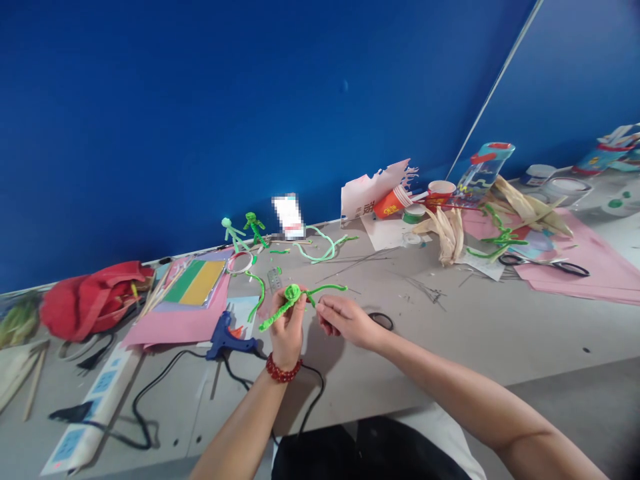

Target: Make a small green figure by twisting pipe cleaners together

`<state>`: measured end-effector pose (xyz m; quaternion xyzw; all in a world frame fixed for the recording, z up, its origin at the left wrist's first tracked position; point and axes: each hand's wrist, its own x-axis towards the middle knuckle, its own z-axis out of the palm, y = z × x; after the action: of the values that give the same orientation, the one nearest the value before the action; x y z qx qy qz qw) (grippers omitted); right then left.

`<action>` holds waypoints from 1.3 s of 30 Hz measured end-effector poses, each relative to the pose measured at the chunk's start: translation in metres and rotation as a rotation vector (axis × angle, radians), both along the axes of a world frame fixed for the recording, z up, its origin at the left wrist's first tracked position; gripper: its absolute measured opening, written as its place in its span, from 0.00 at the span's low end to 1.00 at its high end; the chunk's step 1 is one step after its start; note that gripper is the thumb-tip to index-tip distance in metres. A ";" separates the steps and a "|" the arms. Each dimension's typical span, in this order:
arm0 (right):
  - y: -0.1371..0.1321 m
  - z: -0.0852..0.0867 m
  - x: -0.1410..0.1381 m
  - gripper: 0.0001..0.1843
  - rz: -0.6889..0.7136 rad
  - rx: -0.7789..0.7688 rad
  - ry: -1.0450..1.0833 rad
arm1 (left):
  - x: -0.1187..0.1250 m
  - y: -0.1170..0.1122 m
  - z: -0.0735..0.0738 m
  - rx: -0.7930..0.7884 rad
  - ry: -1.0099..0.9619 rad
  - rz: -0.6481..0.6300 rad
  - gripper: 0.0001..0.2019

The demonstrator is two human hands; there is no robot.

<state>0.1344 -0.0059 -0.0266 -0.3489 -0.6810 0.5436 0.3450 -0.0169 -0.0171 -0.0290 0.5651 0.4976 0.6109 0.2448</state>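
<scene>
A bright green pipe-cleaner figure (293, 293), with a round coiled head and a thick wrapped limb, is gripped in my left hand (286, 333). One thin limb sticks out to the right, above my other hand. My right hand (345, 320) is closed, its thumb and finger pinched at a short green strand of the same figure. Its curled fingers hide that strand's end. On the table just left of my left hand lies a loose green pipe cleaner (262, 297). Behind it two finished-looking figures, one pale green (231, 232) and one darker green (255, 228), lean at the wall.
A blue glue gun (227, 337) with its black cord lies left of my hands, near a white power strip (100, 400). Scissors (545, 263) lie on the right, with black handles (383, 321) of another tool nearer. A phone (290, 217) leans against the wall.
</scene>
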 end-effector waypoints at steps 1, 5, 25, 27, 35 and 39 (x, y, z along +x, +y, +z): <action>-0.002 0.002 0.001 0.18 -0.043 0.119 -0.085 | -0.001 0.001 -0.001 -0.008 0.006 0.004 0.08; -0.006 0.009 0.007 0.11 -0.258 0.655 -0.388 | 0.000 0.002 -0.002 -0.034 -0.019 -0.026 0.08; 0.023 0.011 0.026 0.20 -0.126 -0.370 0.308 | 0.000 -0.001 -0.002 -0.030 -0.146 -0.430 0.03; 0.023 0.009 0.023 0.20 -0.094 -0.446 0.327 | 0.000 -0.002 -0.002 -0.014 -0.165 -0.460 0.03; 0.012 -0.001 0.008 0.19 -0.064 -0.485 0.352 | 0.000 0.000 0.000 0.066 -0.152 -0.417 0.03; 0.012 -0.001 0.008 0.19 -0.068 -0.489 0.354 | 0.000 -0.001 0.000 0.080 -0.092 -0.381 0.03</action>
<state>0.1428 0.0056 -0.0277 -0.3440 -0.4473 0.7320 0.3819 -0.0169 -0.0180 -0.0286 0.6297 0.3452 0.5980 0.3560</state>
